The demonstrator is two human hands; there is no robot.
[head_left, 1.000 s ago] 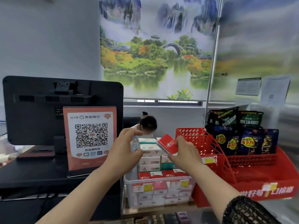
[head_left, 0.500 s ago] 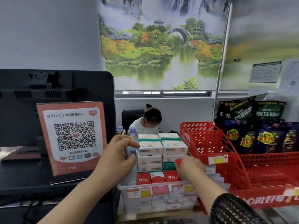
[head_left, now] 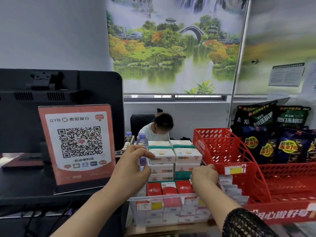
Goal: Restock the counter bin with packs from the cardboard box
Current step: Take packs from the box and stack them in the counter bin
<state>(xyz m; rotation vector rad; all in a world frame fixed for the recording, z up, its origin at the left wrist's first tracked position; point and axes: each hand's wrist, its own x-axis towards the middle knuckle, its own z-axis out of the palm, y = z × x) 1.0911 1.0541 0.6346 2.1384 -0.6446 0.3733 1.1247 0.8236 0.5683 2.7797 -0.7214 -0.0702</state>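
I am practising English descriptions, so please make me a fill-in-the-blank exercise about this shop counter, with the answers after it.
1. The QR code sign stands to the ____ of the clear bin.
2. The perforated basket beside the bin is ____.
3. The packs stacked at the bin's back are mainly ____.
4. The black mesh sleeve is on the ____ arm.
Answers: left, red, white, right.
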